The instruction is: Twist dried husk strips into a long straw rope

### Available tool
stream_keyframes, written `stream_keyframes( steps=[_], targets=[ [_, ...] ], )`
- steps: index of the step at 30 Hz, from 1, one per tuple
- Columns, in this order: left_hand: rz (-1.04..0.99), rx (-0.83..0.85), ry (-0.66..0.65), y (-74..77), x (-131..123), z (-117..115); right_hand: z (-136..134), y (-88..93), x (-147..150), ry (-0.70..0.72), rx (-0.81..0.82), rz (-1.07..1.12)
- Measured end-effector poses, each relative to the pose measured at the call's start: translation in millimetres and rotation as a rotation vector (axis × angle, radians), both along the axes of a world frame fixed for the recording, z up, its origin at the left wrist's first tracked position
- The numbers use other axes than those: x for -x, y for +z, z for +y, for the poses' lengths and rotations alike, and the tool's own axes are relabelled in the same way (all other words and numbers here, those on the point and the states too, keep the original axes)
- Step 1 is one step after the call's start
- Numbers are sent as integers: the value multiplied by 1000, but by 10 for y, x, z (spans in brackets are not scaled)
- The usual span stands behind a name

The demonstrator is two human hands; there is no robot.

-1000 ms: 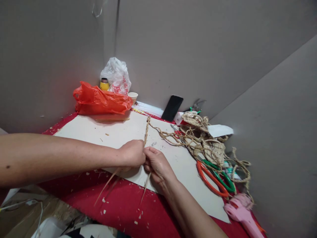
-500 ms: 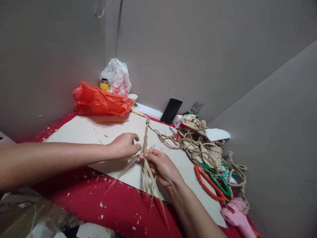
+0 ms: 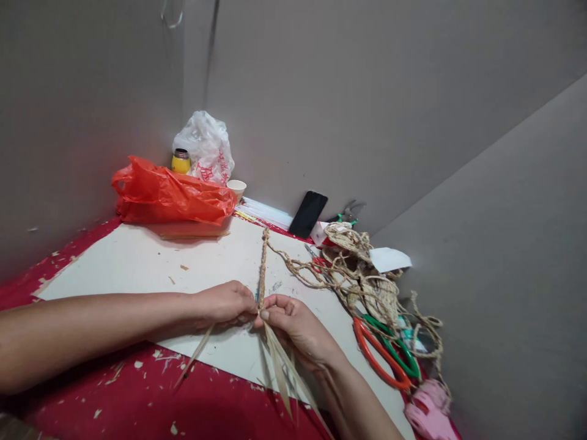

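A narrow braid of dry straw-coloured strips (image 3: 263,269) stands out over the white board, its far end pointing at the wall. Its near end is pinched between the thumb and fingers of my right hand (image 3: 293,327). From that grip several loose flat strips (image 3: 280,366) fan down toward me. My left hand (image 3: 227,304) is closed close beside the braid's end, and one pale strip (image 3: 199,352) runs from under it to the lower left. A thin twisted cord (image 3: 293,269) trails from near the braid's top to the right.
A white board (image 3: 156,272) lies on a red tabletop (image 3: 151,397) strewn with scraps. On the right are tangled straw cords (image 3: 385,296), red-and-green-handled scissors (image 3: 380,360) and a pink tool (image 3: 430,410). Along the back sit a red plastic bag (image 3: 177,195), a paper cup (image 3: 236,188) and a phone (image 3: 309,214).
My left hand has come in to the braid's end and its raised fingers have closed on the strip. My right hand keeps its pinch. The camera view has shifted slightly.
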State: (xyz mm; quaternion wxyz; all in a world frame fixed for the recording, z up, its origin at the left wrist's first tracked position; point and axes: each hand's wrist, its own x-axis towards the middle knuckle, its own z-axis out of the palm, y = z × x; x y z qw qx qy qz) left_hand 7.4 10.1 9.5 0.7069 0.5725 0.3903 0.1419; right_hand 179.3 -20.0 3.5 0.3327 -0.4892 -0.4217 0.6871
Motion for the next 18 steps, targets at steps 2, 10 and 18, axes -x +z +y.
stream_keyframes(
  steps=[2,10,18],
  targets=[
    [14,-33,-21,-8,-5,37,0,4,-9,15,-24,-20],
    [44,278,-161,-17,-42,185,-25,71,-13,35,-116,-193],
    [1,234,-97,-43,-76,174,-83,82,54,-15,-232,-326]
  ],
)
